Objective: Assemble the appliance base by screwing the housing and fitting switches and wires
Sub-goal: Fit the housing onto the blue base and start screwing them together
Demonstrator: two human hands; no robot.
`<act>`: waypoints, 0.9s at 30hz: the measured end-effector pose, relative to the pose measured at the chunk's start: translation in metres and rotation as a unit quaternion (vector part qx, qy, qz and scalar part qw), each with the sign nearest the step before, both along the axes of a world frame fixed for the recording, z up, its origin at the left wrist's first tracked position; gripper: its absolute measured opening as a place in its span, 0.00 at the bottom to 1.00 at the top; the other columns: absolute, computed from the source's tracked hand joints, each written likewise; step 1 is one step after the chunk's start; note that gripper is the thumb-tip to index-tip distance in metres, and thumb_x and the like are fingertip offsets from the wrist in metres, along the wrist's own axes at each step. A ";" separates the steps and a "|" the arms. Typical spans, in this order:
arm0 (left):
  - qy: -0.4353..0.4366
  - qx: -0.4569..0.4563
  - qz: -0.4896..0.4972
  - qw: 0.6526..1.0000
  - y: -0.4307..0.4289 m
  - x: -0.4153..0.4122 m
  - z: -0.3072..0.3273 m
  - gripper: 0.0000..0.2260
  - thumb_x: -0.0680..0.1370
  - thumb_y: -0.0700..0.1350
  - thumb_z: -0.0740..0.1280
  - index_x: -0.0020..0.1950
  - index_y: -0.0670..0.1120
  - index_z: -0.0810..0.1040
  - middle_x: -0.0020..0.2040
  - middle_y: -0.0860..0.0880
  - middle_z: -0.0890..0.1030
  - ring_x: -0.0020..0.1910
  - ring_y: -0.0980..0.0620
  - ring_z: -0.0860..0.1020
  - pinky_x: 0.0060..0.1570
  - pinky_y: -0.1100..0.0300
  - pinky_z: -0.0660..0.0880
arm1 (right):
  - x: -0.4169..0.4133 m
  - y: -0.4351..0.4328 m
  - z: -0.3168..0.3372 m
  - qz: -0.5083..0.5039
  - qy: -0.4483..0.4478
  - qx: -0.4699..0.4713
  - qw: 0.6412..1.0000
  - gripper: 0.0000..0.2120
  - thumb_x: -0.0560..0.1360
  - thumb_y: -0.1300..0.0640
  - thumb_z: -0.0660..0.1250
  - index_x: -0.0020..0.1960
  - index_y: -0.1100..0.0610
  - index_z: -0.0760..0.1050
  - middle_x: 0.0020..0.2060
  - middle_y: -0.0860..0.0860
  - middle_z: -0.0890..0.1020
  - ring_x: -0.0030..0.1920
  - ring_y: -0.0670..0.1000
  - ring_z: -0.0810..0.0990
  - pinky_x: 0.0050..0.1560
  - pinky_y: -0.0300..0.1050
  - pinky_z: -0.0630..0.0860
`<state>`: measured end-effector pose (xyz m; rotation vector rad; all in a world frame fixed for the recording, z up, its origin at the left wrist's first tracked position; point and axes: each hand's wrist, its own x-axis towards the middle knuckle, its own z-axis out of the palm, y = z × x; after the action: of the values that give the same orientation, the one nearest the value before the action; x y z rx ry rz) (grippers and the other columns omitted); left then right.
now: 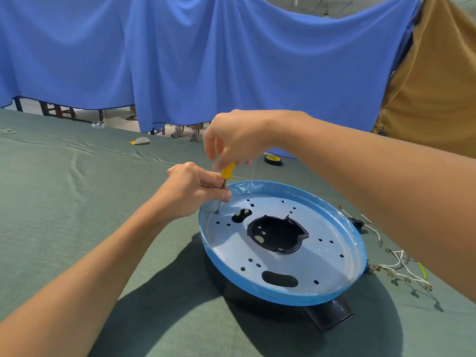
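The round appliance base lies on the green cloth, a silver plate with several holes, a blue film-wrapped rim and a black housing under it. A yellow-handled screwdriver stands nearly upright at the plate's far left edge, its tip on a screw. My right hand grips the yellow handle from above. My left hand pinches the metal shaft just below the handle. White wires with metal terminals lie to the right of the base, beside a small black switch part.
A roll of black-and-yellow tape sits behind the base. A small grey and yellow item lies further back on the table. Blue cloth hangs behind the table, brown cloth at the right.
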<state>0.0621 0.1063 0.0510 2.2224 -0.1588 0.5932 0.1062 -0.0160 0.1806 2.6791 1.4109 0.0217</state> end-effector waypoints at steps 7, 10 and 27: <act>0.007 -0.084 -0.037 0.996 -0.008 -0.002 -0.010 0.03 0.72 0.40 0.76 0.45 0.47 0.87 0.43 0.50 0.87 0.53 0.58 0.82 0.65 0.50 0.74 | 0.011 0.002 -0.021 -0.027 -0.071 0.062 0.995 0.10 0.77 0.62 0.60 0.38 0.54 0.68 0.32 0.52 0.76 0.38 0.56 0.84 0.34 0.46 0.77; -0.003 -0.091 -0.036 0.995 -0.005 0.000 -0.011 0.03 0.72 0.41 0.76 0.39 0.48 0.87 0.41 0.48 0.87 0.54 0.57 0.82 0.67 0.48 0.70 | 0.008 0.003 -0.019 -0.020 -0.062 0.051 0.997 0.10 0.78 0.57 0.62 0.38 0.52 0.68 0.34 0.53 0.77 0.34 0.54 0.83 0.32 0.42 0.74; 0.006 -0.112 -0.049 0.993 0.002 0.001 -0.015 0.03 0.72 0.39 0.75 0.42 0.46 0.87 0.43 0.48 0.87 0.59 0.57 0.80 0.68 0.50 0.71 | 0.003 0.006 -0.017 -0.036 -0.092 0.073 0.992 0.15 0.76 0.55 0.64 0.32 0.54 0.66 0.30 0.52 0.72 0.26 0.52 0.76 0.28 0.39 0.66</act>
<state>0.0634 0.1087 0.0364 1.9892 -0.1847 0.5183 0.1089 -0.0100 0.1635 2.7577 1.3029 0.3686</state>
